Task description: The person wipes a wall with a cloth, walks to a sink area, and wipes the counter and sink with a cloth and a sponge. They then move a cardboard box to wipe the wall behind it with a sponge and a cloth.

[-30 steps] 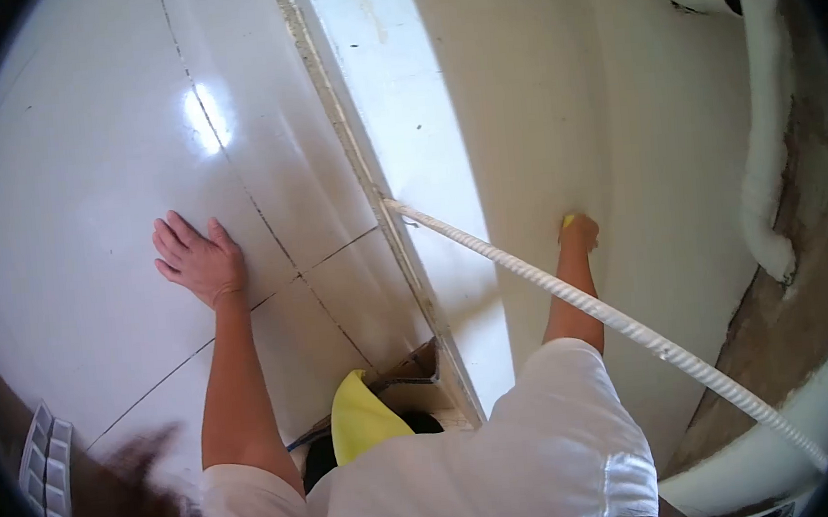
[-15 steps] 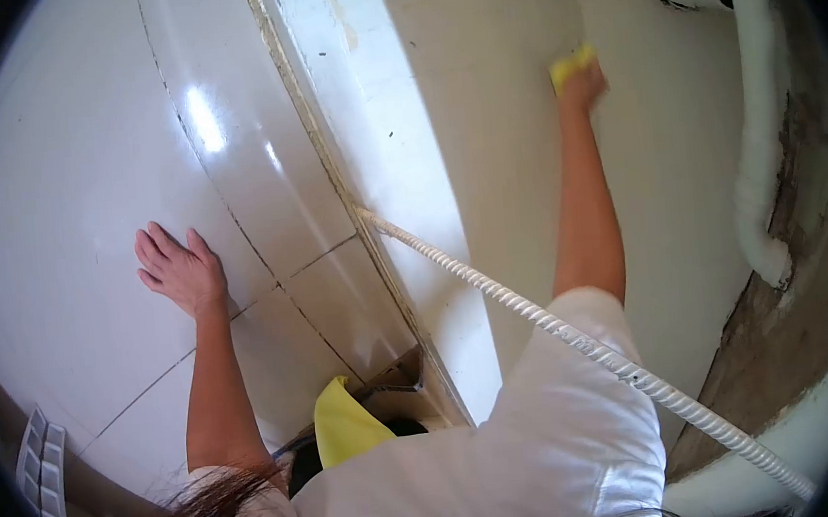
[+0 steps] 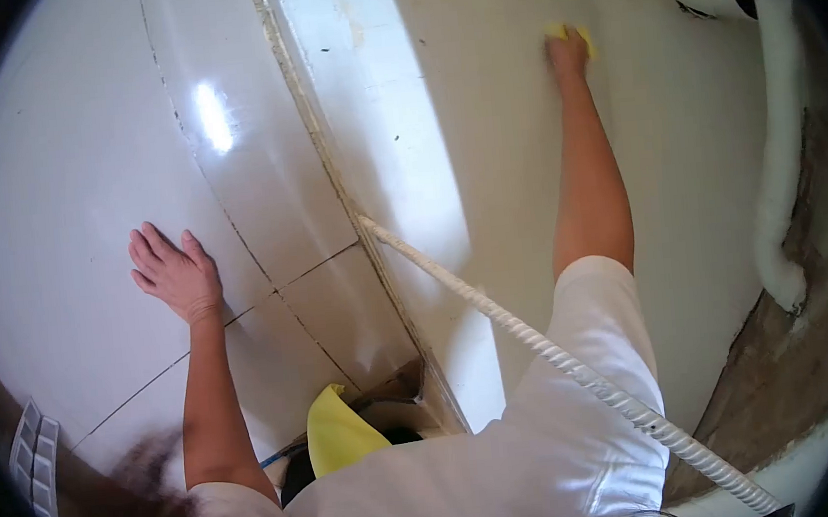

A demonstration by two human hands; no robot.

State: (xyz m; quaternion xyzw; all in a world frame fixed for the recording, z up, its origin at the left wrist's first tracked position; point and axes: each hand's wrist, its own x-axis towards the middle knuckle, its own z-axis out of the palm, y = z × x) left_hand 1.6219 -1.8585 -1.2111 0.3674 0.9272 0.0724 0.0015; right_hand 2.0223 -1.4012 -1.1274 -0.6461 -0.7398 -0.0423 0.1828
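My left hand (image 3: 175,270) lies flat with its fingers spread on the glossy white tiled surface (image 3: 70,208), holding nothing. Far out on the plain off-white surface (image 3: 513,153) to the right, my right hand (image 3: 568,55) is closed around a small yellow sponge (image 3: 586,41). Only the sponge's edges show past my fingers, and it appears pressed to that surface. A yellow cloth (image 3: 338,435) sits close to my body at the bottom, partly hidden by my white shirt.
A white spiral-wrapped rod or cord (image 3: 537,339) crosses in front of my right side. White pipes (image 3: 777,152) run along the far right beside a rough brown patch (image 3: 783,375). At lower left is a white slotted plastic piece (image 3: 37,473). A ridged seam (image 3: 329,173) divides the two surfaces.
My right hand has moved slightly up and left with the sponge, which is now more covered by the fingers. My left hand stays flat on the tiles. The view has shifted a little.
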